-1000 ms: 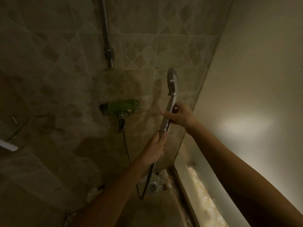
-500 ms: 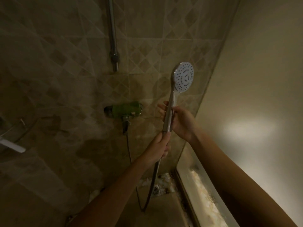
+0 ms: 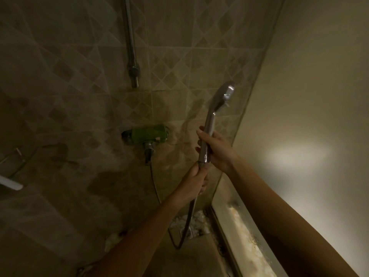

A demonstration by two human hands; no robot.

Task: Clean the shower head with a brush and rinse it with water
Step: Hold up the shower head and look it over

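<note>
A chrome hand shower head (image 3: 223, 96) stands upright in the middle of the view, its shiny back toward me and its spray face turned away to the right. My right hand (image 3: 216, 148) is wrapped around the middle of its handle. My left hand (image 3: 194, 179) grips just below, where the metal hose (image 3: 188, 218) joins the handle. The hose loops down toward the floor and back up to the tap. No brush is in view.
A green-bodied mixer tap (image 3: 148, 134) is mounted on the tiled wall, left of my hands. A chrome riser rail (image 3: 130, 43) runs up above it. A frosted glass panel (image 3: 311, 136) closes the right side. A floor drain (image 3: 189, 226) lies below.
The shower head has been twisted in my hands: half a second ago its white spray face pointed at me, now its chrome back shows. Both hands stay on handle and hose.
</note>
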